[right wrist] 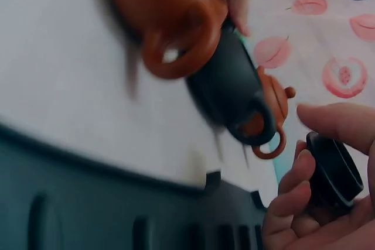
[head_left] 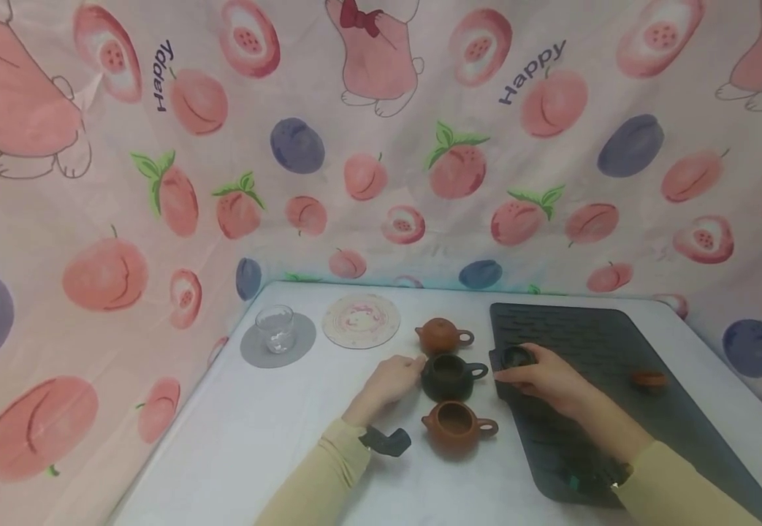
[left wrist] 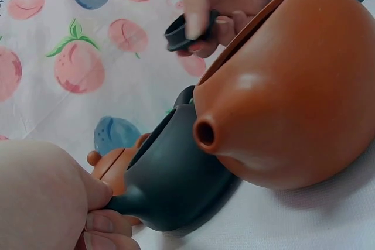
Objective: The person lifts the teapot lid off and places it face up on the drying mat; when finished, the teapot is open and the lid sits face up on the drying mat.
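Observation:
Three small teapots stand in a row on the white table. The dark green-black teapot (head_left: 446, 386) in the middle has no lid on, and my left hand (head_left: 390, 381) pinches its spout between thumb and fingers. My right hand (head_left: 557, 381) holds a dark lid (right wrist: 337, 171) over the near left edge of the black tray (head_left: 578, 416); its hollow side shows in the head view. Closest to me is an orange-brown teapot (left wrist: 304, 92) with its top uncovered. Behind the dark one sits a smaller-looking orange-brown teapot (head_left: 440, 336) with its lid on.
An orange-brown lid (head_left: 648, 378) lies on the right part of the tray. At the back left, a clear glass cup (head_left: 277, 329) stands on a grey round mat (head_left: 302, 352), beside a patterned round mat (head_left: 361, 337). Fruit-printed cloth (head_left: 381, 190) hangs behind the table.

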Demonstrator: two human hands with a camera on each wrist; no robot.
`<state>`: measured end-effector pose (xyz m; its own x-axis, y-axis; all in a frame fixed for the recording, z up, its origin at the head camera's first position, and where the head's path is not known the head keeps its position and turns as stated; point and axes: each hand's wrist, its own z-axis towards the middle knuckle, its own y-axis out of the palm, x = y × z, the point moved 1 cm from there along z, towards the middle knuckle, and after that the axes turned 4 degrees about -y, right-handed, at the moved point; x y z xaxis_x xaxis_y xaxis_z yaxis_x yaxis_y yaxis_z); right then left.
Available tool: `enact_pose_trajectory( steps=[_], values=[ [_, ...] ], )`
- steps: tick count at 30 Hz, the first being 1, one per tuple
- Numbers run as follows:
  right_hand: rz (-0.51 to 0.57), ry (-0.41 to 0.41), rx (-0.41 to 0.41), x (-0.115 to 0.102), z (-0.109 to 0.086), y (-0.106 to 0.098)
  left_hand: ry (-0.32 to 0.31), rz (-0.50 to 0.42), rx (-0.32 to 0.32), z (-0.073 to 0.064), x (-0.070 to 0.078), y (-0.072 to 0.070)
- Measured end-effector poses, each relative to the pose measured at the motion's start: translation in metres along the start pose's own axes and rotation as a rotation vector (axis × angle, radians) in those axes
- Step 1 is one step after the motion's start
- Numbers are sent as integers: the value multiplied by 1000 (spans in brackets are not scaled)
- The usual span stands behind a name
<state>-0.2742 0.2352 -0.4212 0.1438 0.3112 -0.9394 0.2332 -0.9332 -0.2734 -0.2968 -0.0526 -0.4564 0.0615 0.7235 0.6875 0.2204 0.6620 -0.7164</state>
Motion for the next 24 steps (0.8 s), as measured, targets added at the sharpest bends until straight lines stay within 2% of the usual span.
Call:
enact_pose_trajectory(
  steps=[3, 7, 15, 22, 24],
  values=[
    [-119, -15, 70, 5, -2, -7, -7, -6, -2, 0, -1, 0],
    [-219, -50, 132, 14, -5, -18, -22, -22, -10, 1, -3, 1],
    [-363, -59, 135, 27, -10, -40, -46, -28, -15, 1, -5, 2],
    [-623, -70, 181, 31, -16, -56, -44, -7, -2, 2, -5, 4],
    [-668, -86, 183, 31, -16, -59, -46, -9, -3, 2, -5, 2]
  ],
)
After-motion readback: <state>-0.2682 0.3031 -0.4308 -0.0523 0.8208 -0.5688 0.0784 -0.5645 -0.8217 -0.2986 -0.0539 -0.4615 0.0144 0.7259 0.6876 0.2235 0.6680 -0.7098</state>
